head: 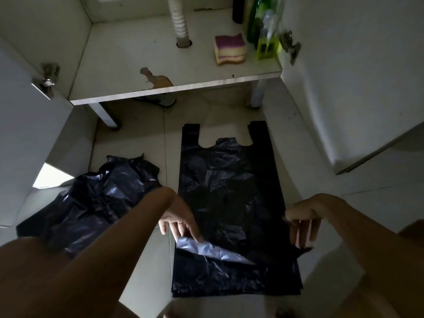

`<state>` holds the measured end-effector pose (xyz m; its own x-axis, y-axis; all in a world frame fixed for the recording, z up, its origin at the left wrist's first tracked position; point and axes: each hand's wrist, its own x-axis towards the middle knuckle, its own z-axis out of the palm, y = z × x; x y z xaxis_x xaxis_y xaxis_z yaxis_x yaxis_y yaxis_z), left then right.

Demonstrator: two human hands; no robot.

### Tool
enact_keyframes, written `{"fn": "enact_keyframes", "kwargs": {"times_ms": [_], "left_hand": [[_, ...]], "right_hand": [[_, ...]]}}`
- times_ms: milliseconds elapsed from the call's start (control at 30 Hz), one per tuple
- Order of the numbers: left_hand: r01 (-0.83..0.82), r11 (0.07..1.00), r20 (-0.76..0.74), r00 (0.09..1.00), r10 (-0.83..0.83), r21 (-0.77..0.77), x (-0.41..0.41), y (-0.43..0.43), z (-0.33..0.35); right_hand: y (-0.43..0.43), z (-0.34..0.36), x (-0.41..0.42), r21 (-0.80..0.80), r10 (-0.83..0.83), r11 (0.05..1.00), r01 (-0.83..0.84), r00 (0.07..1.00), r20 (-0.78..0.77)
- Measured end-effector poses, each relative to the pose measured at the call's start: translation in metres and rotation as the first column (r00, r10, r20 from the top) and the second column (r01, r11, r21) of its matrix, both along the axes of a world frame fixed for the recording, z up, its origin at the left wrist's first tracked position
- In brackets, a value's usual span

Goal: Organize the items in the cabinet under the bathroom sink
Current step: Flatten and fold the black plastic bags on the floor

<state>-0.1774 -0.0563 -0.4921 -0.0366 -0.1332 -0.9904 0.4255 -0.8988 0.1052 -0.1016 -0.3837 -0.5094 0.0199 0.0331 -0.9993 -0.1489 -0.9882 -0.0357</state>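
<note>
Nearest, a black bag (229, 191) lies flat on the floor (142, 138). The left hand (177, 222), fingers straight, touches its turned-up corner; the right hand (302, 222) pinches its right edge. Folding should go best by matching edges and pressing air out. Beyond, a sponge (230, 49) and bottles (263, 31) sit in the cabinet (128, 53).

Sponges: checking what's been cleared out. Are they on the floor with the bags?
No, the sponges sit stacked on the cabinet shelf, beside the green bottles.
</note>
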Motion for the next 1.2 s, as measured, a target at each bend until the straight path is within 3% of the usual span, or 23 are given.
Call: {"fn": "enact_keyframes", "kwargs": {"times_ms": [100,167,200,267,333,433,567,700,833,1033,1200], "left_hand": [[0.008,0.999,0.001,1.0,-0.008,-0.049,0.002,0.002,-0.006],[0.001,1.0,0.209,0.978,-0.001,-0.003,0.009,0.005,-0.014],[0.009,1.0,0.377,0.926,-0.019,0.029,0.014,0.004,-0.02],[-0.008,0.992,0.681,0.728,-0.08,0.125,0.021,0.0,-0.039],[-0.091,0.985,0.82,0.568,-0.068,0.144,0.021,-0.011,-0.061],[-0.041,0.971,0.802,0.572,-0.172,0.237,0.003,-0.031,-0.097],[0.0,0.928,0.75,0.589,-0.301,0.372,-0.028,-0.03,-0.133],[-0.011,0.906,0.787,0.5,-0.362,0.423,-0.046,-0.014,-0.145],[-0.027,0.907,0.804,0.473,-0.36,0.421,-0.053,-0.005,-0.146],[-0.081,0.915,0.853,0.403,-0.333,0.395,-0.045,-0.011,-0.145],[-0.26,0.901,0.928,0.231,-0.291,0.347,-0.003,-0.015,-0.144]], "right_hand": [[0.013,-0.002,-0.002,-0.064,0.16,0.984,-0.166,0.983,-0.092],[0.025,-0.003,-0.005,-0.026,0.167,0.986,-0.165,0.981,0.101],[0.03,-0.006,-0.006,0.038,0.128,0.989,-0.143,0.956,0.265],[0.035,-0.025,-0.007,0.168,-0.004,0.98,-0.111,0.822,0.57],[0.041,-0.047,-0.012,0.187,-0.031,0.968,-0.169,0.659,0.752],[0.048,-0.081,-0.034,0.061,0.117,0.952,-0.301,0.537,0.835],[0.054,-0.111,-0.056,-0.005,0.205,0.929,-0.37,0.503,0.839],[0.065,-0.123,-0.07,-0.006,0.19,0.919,-0.394,0.43,0.883],[0.068,-0.126,-0.073,-0.049,0.193,0.925,-0.378,0.355,0.915],[0.059,-0.125,-0.064,-0.054,0.205,0.92,-0.388,0.36,0.91],[0.063,-0.126,-0.042,0.01,0.071,0.942,-0.336,0.226,0.972]]}}
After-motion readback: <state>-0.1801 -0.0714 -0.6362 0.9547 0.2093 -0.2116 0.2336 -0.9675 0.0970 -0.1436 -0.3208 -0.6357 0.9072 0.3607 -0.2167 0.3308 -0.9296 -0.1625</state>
